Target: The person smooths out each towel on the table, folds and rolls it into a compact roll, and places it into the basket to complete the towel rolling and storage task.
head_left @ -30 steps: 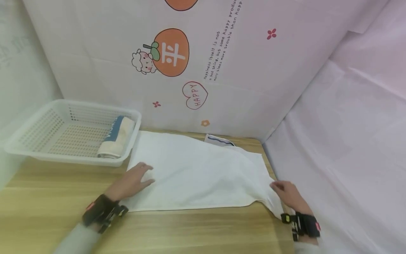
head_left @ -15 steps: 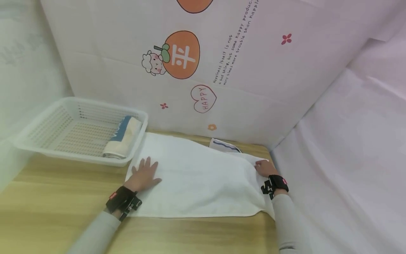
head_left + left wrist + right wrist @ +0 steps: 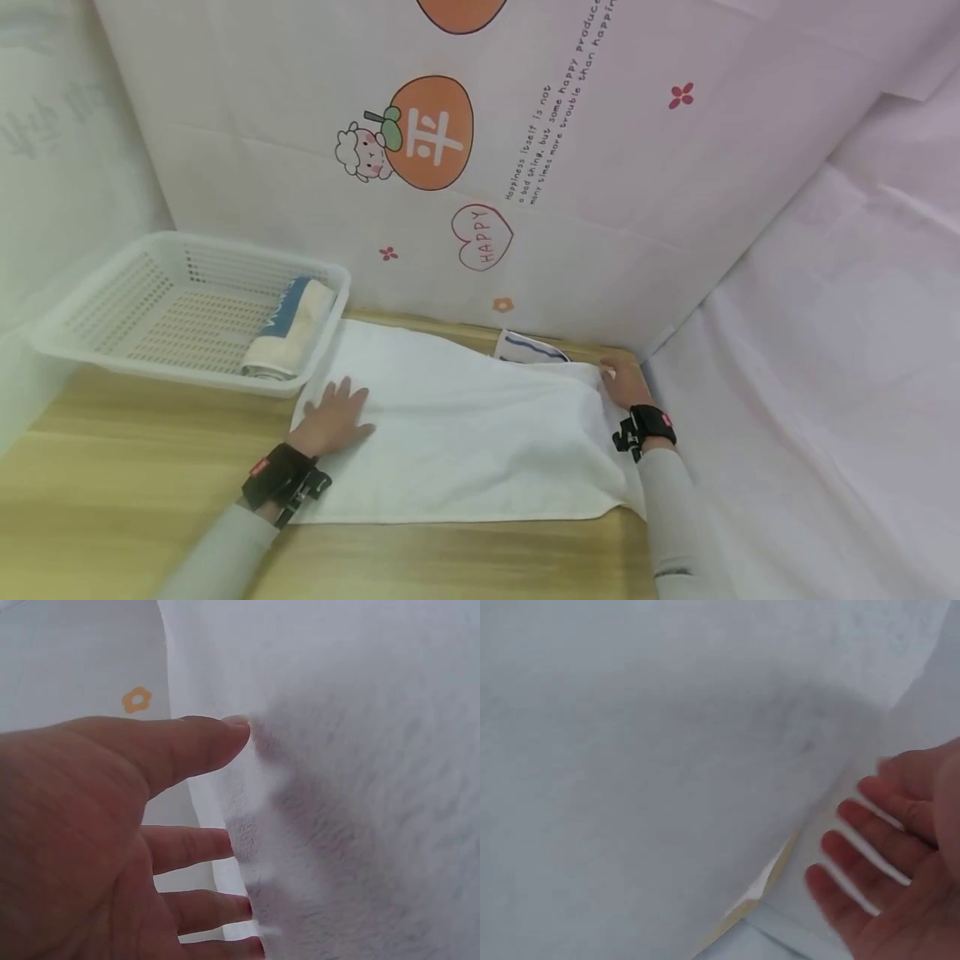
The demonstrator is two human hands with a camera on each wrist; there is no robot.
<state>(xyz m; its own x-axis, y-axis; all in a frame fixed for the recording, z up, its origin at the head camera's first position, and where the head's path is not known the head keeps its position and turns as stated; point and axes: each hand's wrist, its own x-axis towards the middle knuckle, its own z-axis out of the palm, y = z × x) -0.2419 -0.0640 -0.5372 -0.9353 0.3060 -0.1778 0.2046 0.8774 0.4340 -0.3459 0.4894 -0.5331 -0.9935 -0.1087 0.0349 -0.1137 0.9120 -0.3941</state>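
A white towel [image 3: 450, 433] is spread over the wooden table, with creases toward its right end. My left hand [image 3: 330, 421] rests on the towel's left part, fingers spread; in the left wrist view its fingertips [image 3: 238, 735] touch the fluffy cloth. At the towel's far right corner is my right hand [image 3: 626, 385]. The right wrist view shows that hand's fingers [image 3: 870, 847] fairly straight beside the towel's edge, with no cloth visible between them. Partly hidden behind the towel lies a white cloth with a dark blue stripe [image 3: 528, 348].
A white perforated basket [image 3: 187, 379] stands at the left back, holding a rolled beige and blue towel [image 3: 288, 329]. Behind the table [image 3: 450, 562] hangs a printed white sheet [image 3: 570, 267]; another white sheet [image 3: 825, 375] closes off the right side.
My left hand has come down flat onto the towel. My right hand has gone from the towel's front right part to its far right corner. The camera view has shifted slightly.
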